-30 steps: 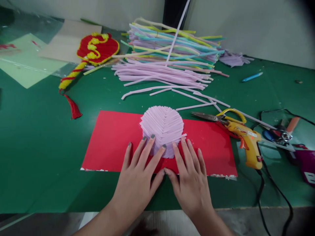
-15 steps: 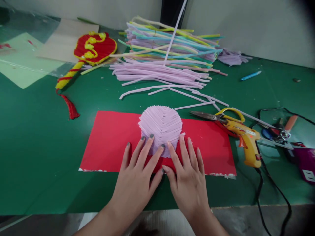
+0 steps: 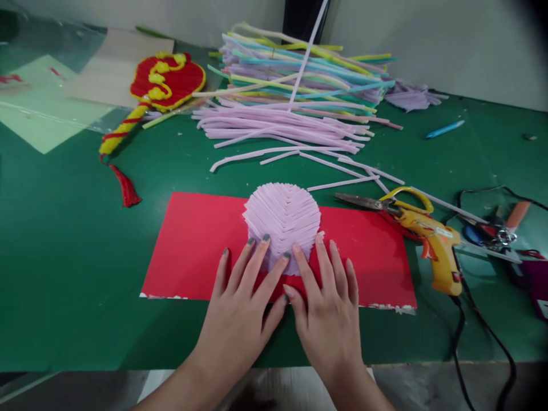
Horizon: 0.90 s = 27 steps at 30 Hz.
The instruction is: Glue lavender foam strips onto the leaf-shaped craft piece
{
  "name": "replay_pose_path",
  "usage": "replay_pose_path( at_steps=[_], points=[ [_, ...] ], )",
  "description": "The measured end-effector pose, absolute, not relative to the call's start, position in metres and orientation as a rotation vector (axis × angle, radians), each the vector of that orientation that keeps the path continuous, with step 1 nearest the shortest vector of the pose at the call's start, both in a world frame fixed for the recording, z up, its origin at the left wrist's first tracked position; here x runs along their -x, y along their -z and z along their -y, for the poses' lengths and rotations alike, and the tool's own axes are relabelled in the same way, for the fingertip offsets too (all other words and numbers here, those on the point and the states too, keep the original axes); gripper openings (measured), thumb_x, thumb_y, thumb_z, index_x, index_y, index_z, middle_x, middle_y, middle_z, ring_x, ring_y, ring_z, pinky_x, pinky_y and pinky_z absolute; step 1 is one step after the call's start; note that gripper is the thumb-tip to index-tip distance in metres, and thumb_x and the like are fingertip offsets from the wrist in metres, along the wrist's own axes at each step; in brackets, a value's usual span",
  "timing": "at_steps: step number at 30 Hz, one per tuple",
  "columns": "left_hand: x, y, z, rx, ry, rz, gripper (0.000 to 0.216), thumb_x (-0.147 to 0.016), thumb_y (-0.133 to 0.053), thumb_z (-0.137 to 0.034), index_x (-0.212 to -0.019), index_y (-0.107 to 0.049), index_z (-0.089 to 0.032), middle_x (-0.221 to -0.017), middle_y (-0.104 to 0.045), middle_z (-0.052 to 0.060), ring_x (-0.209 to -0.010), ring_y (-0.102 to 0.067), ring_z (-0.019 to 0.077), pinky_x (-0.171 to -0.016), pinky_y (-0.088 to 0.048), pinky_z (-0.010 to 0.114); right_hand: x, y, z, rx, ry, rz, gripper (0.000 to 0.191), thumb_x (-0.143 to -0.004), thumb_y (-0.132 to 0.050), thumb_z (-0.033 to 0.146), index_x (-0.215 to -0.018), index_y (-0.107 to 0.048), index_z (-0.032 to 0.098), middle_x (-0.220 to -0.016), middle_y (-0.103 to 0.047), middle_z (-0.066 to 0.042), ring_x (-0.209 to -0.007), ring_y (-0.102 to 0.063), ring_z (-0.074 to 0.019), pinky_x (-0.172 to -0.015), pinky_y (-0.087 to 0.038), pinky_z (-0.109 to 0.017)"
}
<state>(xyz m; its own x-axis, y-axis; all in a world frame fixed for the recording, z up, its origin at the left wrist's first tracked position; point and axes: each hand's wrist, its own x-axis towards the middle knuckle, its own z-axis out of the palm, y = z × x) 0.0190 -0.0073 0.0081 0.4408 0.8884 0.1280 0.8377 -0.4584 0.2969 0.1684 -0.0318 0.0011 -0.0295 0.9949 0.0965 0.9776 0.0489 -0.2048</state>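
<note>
A round lilac pad of pipe-cleaner strips (image 3: 282,220), laid in a chevron pattern, rests on a red card sheet (image 3: 194,245) on the green table. My left hand (image 3: 242,305) lies flat with fingers spread, its fingertips pressing the pad's lower left edge. My right hand (image 3: 327,311) lies flat beside it, fingers stretched out, fingertips on the pad's lower right edge. The two thumbs nearly touch on the red card. Neither hand holds anything.
A heap of lilac and coloured pipe cleaners (image 3: 295,97) lies behind the card. A red and yellow fan with a tassel (image 3: 160,85) is at back left. Scissors (image 3: 385,202), a yellow glue gun (image 3: 436,245) with black cable and other tools sit right.
My right hand's fingers have shifted slightly left onto the pad's lower right edge. The left hand stays put; the view has shifted a little.
</note>
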Motion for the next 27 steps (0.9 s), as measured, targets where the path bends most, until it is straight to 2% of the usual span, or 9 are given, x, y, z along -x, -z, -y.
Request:
replay_pose_path(
  at_steps=[8, 14, 18, 20, 23, 27],
  points=[
    [-0.020, -0.006, 0.011, -2.498, -0.443, -1.578, 0.043, -0.089, -0.048, -0.036, -0.130, -0.052, -0.022, -0.141, -0.048, 0.008, -0.133, -0.038, 0.0305, -0.112, -0.023, 0.052, -0.168, 0.000, 0.033, 2.031, -0.109, 2.122, 0.054, -0.092, -0.043, 0.040, -0.144, -0.035, 0.027, -0.154, -0.025, -0.009, -0.140, -0.024, -0.0324, -0.109, -0.029, -0.055],
    [-0.022, -0.004, 0.012, -2.499, -0.434, -1.591, 0.054, -0.089, -0.048, -0.035, -0.138, -0.040, -0.012, -0.140, -0.048, 0.012, -0.135, -0.036, 0.0291, -0.114, -0.022, 0.050, -0.169, 0.000, 0.034, 2.027, -0.105, 2.113, 0.056, -0.092, -0.044, 0.040, -0.144, -0.033, 0.026, -0.154, -0.026, -0.009, -0.140, -0.025, -0.0323, -0.110, -0.027, -0.054],
    [-0.019, -0.005, 0.013, -2.459, -0.467, -1.549, 0.051, -0.089, -0.049, -0.032, -0.136, -0.040, -0.014, -0.143, -0.044, 0.013, -0.135, -0.035, 0.0288, -0.114, -0.023, 0.051, -0.169, 0.001, 0.035, 2.011, -0.087, 2.126, 0.056, -0.092, -0.044, 0.040, -0.145, -0.032, 0.026, -0.154, -0.024, -0.010, -0.141, -0.022, -0.0312, -0.111, -0.026, -0.053],
    [-0.012, -0.009, 0.011, -2.371, -0.539, -1.515, 0.044, -0.090, -0.048, -0.027, -0.133, -0.043, -0.018, -0.144, -0.043, 0.010, -0.134, -0.038, 0.0260, -0.112, -0.029, 0.047, -0.171, 0.000, 0.036, 2.002, -0.100, 2.129, 0.055, -0.093, -0.043, 0.039, -0.145, -0.031, 0.026, -0.155, -0.023, -0.008, -0.142, -0.021, -0.0300, -0.111, -0.026, -0.053],
    [0.005, -0.021, -0.001, -2.139, -0.667, -1.588, 0.034, -0.091, -0.047, -0.024, -0.125, -0.050, -0.025, -0.137, -0.048, 0.005, -0.125, -0.048, 0.0199, -0.102, -0.044, 0.035, -0.174, -0.005, 0.037, 1.959, -0.133, 2.117, 0.055, -0.094, -0.040, 0.036, -0.147, -0.025, 0.025, -0.155, -0.021, -0.007, -0.143, -0.018, -0.0284, -0.111, -0.027, -0.051],
    [0.019, -0.039, -0.027, -2.079, -0.686, -1.679, 0.023, -0.091, -0.048, -0.026, -0.111, -0.060, -0.029, -0.113, -0.062, 0.001, -0.104, -0.060, 0.0177, -0.088, -0.051, 0.030, -0.174, -0.012, 0.036, 1.867, -0.121, 2.156, 0.056, -0.095, -0.038, 0.032, -0.148, -0.020, 0.024, -0.156, -0.017, -0.006, -0.144, -0.014, -0.0279, -0.112, -0.025, -0.052]
  ],
)
